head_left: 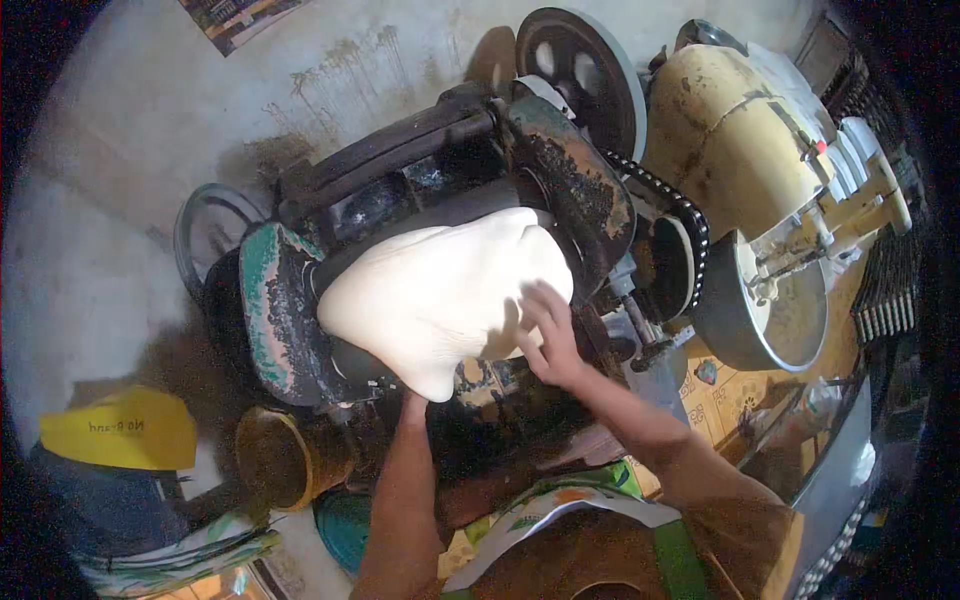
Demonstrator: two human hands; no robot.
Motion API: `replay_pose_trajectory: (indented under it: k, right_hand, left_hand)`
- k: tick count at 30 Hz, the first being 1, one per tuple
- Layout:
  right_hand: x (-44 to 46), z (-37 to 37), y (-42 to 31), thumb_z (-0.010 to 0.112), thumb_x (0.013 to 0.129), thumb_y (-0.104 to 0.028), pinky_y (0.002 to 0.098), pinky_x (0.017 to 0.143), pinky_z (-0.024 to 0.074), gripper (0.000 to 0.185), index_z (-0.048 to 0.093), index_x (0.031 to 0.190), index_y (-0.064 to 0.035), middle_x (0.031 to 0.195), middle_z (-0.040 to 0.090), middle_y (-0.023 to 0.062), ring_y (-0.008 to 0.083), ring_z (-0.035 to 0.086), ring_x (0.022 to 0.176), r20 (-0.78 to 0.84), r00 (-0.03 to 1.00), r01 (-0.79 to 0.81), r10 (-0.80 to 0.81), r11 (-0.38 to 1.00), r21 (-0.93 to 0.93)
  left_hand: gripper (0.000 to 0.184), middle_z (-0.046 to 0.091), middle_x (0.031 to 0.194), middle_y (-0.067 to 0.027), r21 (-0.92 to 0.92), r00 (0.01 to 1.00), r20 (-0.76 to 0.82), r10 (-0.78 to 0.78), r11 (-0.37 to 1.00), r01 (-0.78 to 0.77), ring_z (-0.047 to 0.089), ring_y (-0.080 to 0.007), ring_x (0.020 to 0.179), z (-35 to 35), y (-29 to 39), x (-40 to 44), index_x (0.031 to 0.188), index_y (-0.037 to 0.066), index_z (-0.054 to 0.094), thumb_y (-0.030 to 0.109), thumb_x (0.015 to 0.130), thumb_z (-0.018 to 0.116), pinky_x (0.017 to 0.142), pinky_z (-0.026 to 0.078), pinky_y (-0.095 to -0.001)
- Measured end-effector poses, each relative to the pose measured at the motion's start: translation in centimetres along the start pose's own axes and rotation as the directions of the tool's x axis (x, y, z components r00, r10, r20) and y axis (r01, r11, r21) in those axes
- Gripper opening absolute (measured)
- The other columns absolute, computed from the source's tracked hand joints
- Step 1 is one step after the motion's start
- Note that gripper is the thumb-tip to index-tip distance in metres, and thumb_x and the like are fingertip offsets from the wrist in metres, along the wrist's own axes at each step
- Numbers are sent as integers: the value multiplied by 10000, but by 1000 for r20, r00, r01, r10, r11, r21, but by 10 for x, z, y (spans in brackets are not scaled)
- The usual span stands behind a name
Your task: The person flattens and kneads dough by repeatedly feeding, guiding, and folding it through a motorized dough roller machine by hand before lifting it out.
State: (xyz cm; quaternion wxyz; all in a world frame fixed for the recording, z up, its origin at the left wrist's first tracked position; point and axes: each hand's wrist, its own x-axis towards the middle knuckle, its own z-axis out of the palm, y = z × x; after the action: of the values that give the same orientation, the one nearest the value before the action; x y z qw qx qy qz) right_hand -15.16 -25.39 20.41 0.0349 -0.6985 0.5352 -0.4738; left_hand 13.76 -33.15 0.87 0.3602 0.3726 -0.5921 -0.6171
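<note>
A large, smooth white mass of dough [440,290] drapes over the rollers of an old dough roller machine [570,170], with one flap hanging toward me. My right hand [548,345] is at the dough's right side, fingers spread and bent; whether they touch it or hover just above, I cannot tell. Beneath the hanging flap goes my left hand [414,404]; only the wrist area shows, and the dough hides the fingers. Chipped green and black paint covers the machine's side frames.
A flywheel [585,85] and a chain [690,215] are on the machine's right. Beyond them stands a mixer with a metal bowl [800,330]. To the left are a smaller wheel [190,235], a yellow bag [120,430] and a round tub [270,455].
</note>
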Motion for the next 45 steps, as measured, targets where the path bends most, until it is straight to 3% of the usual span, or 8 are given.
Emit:
replay_pose_trajectory:
  k: [4, 8, 9, 12, 16, 19, 39, 45]
  right_hand:
    - [-113, 15, 37, 601, 942, -189, 420, 1115, 307, 482, 469, 1358, 15, 1415, 439, 211, 343, 410, 1323, 41, 948, -317, 315, 945, 76]
    - [-147, 58, 111, 527, 1006, -321, 379, 1108, 315, 507, 462, 1383, 12, 1440, 448, 124, 242, 423, 1313, 184, 433, -811, 883, 292, 507]
    - [-140, 65, 126, 503, 1020, -355, 371, 1103, 323, 526, 451, 1399, 5, 1462, 438, 100, 215, 424, 1317, 213, 348, -831, 913, 195, 521]
    - [-106, 83, 163, 507, 1008, -330, 362, 1017, 425, 463, 545, 1298, 29, 1294, 572, 156, 261, 556, 1178, 365, 206, -792, 908, -65, 607]
    - [-93, 91, 189, 559, 988, -357, 391, 1109, 344, 584, 416, 1461, -45, 1518, 401, 98, 216, 395, 1377, 499, 452, -751, 739, 14, 660]
    - [-91, 119, 237, 604, 959, -331, 408, 1086, 382, 586, 444, 1438, -34, 1453, 483, 103, 219, 452, 1331, 291, 937, -235, 194, -266, 935]
    - [-160, 132, 272, 629, 941, -307, 421, 1043, 430, 570, 470, 1411, -28, 1403, 533, 104, 223, 508, 1277, 702, 357, -774, 616, -227, 592]
    - [-138, 82, 179, 587, 967, -306, 410, 1001, 466, 537, 470, 1407, -23, 1378, 550, 113, 229, 557, 1214, 681, 506, -817, 530, 40, 575]
  left_hand:
    - [511, 438, 1452, -130, -255, 996, -86, -1, 967, -21, 438, -263, 1313, -24, -57, -5, 1468, 41, 335, 264, 1033, 487, 1108, 369, -380]
    - [544, 425, 1469, -127, -534, 999, 7, 46, 845, -35, 433, -264, 1322, -57, -126, 3, 1489, 48, 293, 275, 1034, 485, 1110, 367, -394]
    - [519, 428, 1463, -118, 10, 989, 84, -119, 993, 118, 425, -246, 1321, -59, -102, 1, 1474, 50, 320, 285, 1035, 467, 1103, 362, -371]
    - [480, 434, 1452, -100, 913, 905, -55, -422, 345, 217, 410, -210, 1319, -55, -58, 0, 1443, 56, 375, 305, 1037, 432, 1090, 351, -324]
    - [477, 443, 1445, -109, 869, 917, -86, -389, 422, 260, 420, -221, 1312, -69, -62, -35, 1438, 45, 381, 298, 1037, 433, 1087, 356, -330]
    - [474, 449, 1440, -116, 828, 931, -146, -334, 474, 300, 428, -229, 1306, -74, -53, -16, 1434, 37, 386, 292, 1038, 433, 1084, 360, -335]
    - [457, 493, 1405, -163, 441, 879, -410, -242, 791, 424, 479, -282, 1270, -62, -9, -47, 1407, -16, 418, 256, 1041, 436, 1067, 387, -367]
    - [453, 506, 1395, -177, 295, 835, -506, -218, 866, 404, 494, -298, 1260, -45, 15, -58, 1399, -33, 428, 246, 1042, 437, 1062, 396, -376]
